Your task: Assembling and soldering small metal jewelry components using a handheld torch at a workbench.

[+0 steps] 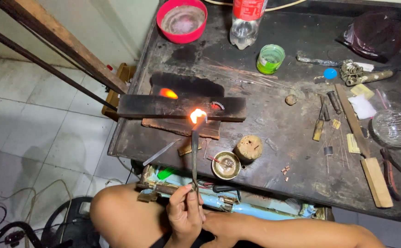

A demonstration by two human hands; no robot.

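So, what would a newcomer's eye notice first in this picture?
The bright orange flame at the tip of a thin torch, held in one hand, burns over a charred black block on the workbench. Behind it stands a red bowl.

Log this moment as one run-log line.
left hand: grips torch | flame: lit, at charred block | right hand: hidden behind left | small bowl: on bench, untouched

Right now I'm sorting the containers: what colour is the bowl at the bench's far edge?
The bowl is red with a pale, whitish inside; the head view shows it.
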